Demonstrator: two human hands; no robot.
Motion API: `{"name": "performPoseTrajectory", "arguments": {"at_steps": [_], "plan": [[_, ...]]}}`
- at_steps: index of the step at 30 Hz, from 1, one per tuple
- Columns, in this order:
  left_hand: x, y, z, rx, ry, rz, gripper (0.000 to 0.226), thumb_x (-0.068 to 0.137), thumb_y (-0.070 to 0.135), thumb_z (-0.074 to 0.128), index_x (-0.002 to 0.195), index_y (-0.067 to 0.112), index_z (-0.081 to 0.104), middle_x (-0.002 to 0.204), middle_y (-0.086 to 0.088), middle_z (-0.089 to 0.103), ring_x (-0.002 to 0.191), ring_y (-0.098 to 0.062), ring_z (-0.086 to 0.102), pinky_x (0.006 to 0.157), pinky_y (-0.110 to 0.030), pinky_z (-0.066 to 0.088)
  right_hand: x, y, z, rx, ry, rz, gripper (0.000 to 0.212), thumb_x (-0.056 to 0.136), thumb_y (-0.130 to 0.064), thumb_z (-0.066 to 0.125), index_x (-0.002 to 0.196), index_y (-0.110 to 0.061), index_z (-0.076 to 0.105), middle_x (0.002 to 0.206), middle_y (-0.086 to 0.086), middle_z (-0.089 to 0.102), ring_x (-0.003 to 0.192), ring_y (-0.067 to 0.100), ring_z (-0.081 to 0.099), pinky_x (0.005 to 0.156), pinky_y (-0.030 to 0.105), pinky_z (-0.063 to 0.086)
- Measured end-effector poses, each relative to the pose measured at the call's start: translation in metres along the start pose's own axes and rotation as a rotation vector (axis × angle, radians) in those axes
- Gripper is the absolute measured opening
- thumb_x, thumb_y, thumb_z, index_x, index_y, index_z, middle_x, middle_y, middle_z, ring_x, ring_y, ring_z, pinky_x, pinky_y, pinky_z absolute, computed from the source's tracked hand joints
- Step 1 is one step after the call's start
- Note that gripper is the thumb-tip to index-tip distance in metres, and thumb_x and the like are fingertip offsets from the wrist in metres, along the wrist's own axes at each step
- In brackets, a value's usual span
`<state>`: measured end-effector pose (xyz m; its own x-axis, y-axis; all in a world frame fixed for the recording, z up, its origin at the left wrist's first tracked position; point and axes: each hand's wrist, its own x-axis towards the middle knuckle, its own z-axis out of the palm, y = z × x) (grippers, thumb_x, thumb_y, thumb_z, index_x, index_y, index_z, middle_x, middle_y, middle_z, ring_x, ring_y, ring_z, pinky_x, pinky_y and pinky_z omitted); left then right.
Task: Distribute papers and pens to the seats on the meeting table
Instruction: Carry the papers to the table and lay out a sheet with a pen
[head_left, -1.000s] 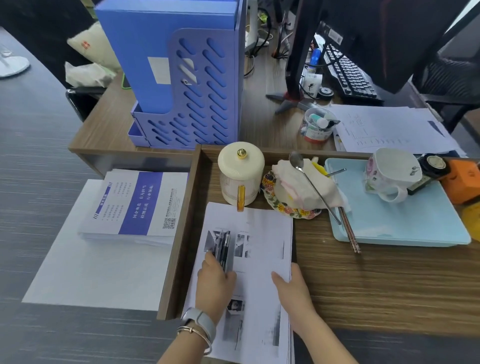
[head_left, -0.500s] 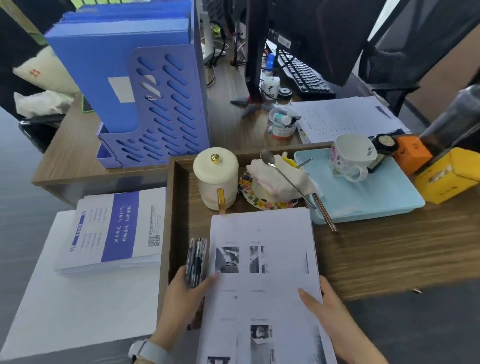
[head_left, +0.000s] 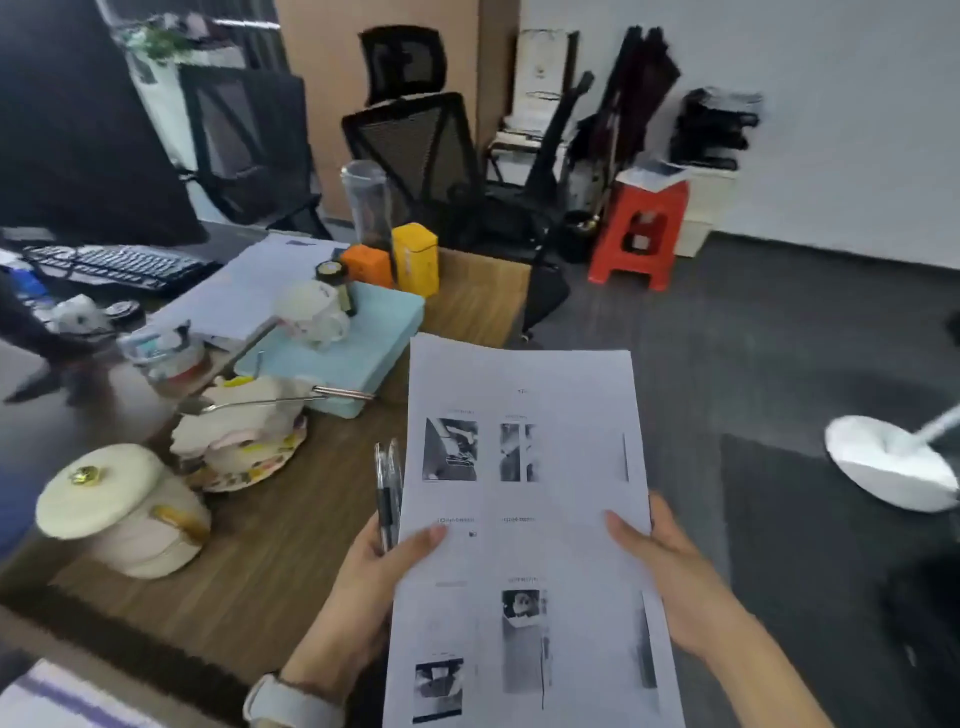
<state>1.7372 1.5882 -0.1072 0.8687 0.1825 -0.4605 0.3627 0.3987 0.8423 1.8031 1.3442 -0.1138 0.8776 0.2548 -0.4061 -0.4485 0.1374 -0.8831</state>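
A stack of white papers printed with small black-and-white pictures is lifted off the desk and held in front of me, over the desk's right edge. My left hand grips the stack's left edge, thumb on top, and also clamps a bundle of black pens that stick up beside the sheets. My right hand holds the stack's right edge, thumb on top. The sheets hide the fingers beneath them.
The wooden desk on the left carries a cream lidded jar, a floral plate with tissue and a spoon, a light blue tray with a cup, and a keyboard. Black office chairs, a red stool, a white lamp base stand on dark carpet.
Both hands lifted the papers and pens off the desk. My view has swung right, from the desk and blue file holder toward the open room.
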Motion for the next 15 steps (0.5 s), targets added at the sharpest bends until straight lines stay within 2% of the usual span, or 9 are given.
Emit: {"name": "performPoseTrajectory", "arguments": {"at_steps": [1,4,5,7,8,9,12,13,15], "plan": [[-0.003,-0.004,0.029,0.063,-0.123,-0.014,0.024,0.081,0.002,0.061,0.104,0.009,0.060,0.091,-0.017,0.075,0.072,-0.030,0.073,0.064,-0.041,0.060,-0.035,0.002,-0.026,0.054,0.116,-0.041,0.031,0.085,-0.020,0.062,0.113,-0.035,0.057,0.106,-0.015,0.072,0.101,0.006,0.066,0.091,0.032,0.050],[-0.005,-0.013,0.068,0.138,-0.323,-0.029,0.031,0.078,0.007,0.064,0.108,0.011,0.059,0.096,-0.014,0.075,0.080,-0.030,0.073,0.064,-0.038,0.060,-0.088,0.007,-0.060,0.112,0.246,-0.090,0.083,0.057,-0.042,0.083,0.131,-0.032,0.049,0.127,-0.011,0.063,0.120,0.014,0.056,0.109,0.042,0.038],[-0.011,-0.021,0.090,0.175,-0.424,-0.062,0.040,0.074,0.013,0.071,0.113,0.012,0.058,0.101,-0.014,0.074,0.086,-0.032,0.072,0.068,-0.042,0.060,-0.116,0.012,-0.076,0.136,0.319,-0.134,0.079,0.060,-0.040,0.082,0.131,-0.029,0.049,0.126,-0.009,0.064,0.119,0.016,0.058,0.107,0.043,0.039],[-0.027,-0.038,0.131,0.242,-0.599,-0.121,0.069,0.055,0.027,0.087,0.116,0.014,0.058,0.106,-0.016,0.072,0.093,-0.036,0.070,0.072,-0.045,0.059,-0.173,0.021,-0.101,0.167,0.450,-0.209,0.041,0.082,-0.022,0.066,0.122,-0.025,0.056,0.117,-0.004,0.069,0.110,0.019,0.064,0.097,0.041,0.048],[-0.039,-0.052,0.153,0.293,-0.681,-0.136,0.080,0.042,0.030,0.092,0.113,0.014,0.060,0.105,-0.016,0.073,0.091,-0.035,0.070,0.069,-0.043,0.059,-0.205,0.030,-0.115,0.183,0.535,-0.230,0.031,0.088,-0.016,0.058,0.119,-0.023,0.058,0.113,-0.002,0.071,0.105,0.021,0.067,0.092,0.040,0.051],[-0.058,-0.070,0.180,0.343,-0.757,-0.150,0.081,0.037,0.029,0.093,0.110,0.014,0.061,0.102,-0.015,0.073,0.088,-0.032,0.071,0.064,-0.039,0.060,-0.244,0.042,-0.130,0.207,0.638,-0.249,0.028,0.091,-0.014,0.055,0.117,-0.022,0.058,0.111,-0.001,0.072,0.102,0.022,0.068,0.087,0.040,0.053],[-0.116,-0.116,0.235,0.378,-0.910,-0.173,0.042,0.063,0.010,0.077,0.102,0.016,0.060,0.089,-0.007,0.077,0.074,-0.022,0.073,0.056,-0.032,0.059,-0.342,0.069,-0.153,0.267,0.847,-0.305,0.023,0.093,-0.016,0.053,0.114,-0.023,0.058,0.108,0.001,0.073,0.096,0.024,0.070,0.076,0.037,0.059],[-0.138,-0.134,0.252,0.397,-0.952,-0.188,0.038,0.067,0.009,0.075,0.101,0.015,0.060,0.085,-0.006,0.077,0.072,-0.020,0.073,0.055,-0.031,0.059,-0.375,0.080,-0.159,0.280,0.914,-0.320,0.023,0.093,-0.016,0.052,0.115,-0.022,0.057,0.108,0.001,0.073,0.096,0.025,0.071,0.074,0.036,0.059],[-0.189,-0.174,0.284,0.440,-1.063,-0.194,0.059,0.052,0.021,0.088,0.103,0.013,0.060,0.088,-0.007,0.077,0.075,-0.022,0.073,0.057,-0.032,0.059,-0.444,0.105,-0.170,0.303,1.041,-0.348,0.023,0.094,-0.016,0.051,0.116,-0.020,0.056,0.109,0.003,0.072,0.096,0.026,0.070,0.073,0.035,0.060]]}}
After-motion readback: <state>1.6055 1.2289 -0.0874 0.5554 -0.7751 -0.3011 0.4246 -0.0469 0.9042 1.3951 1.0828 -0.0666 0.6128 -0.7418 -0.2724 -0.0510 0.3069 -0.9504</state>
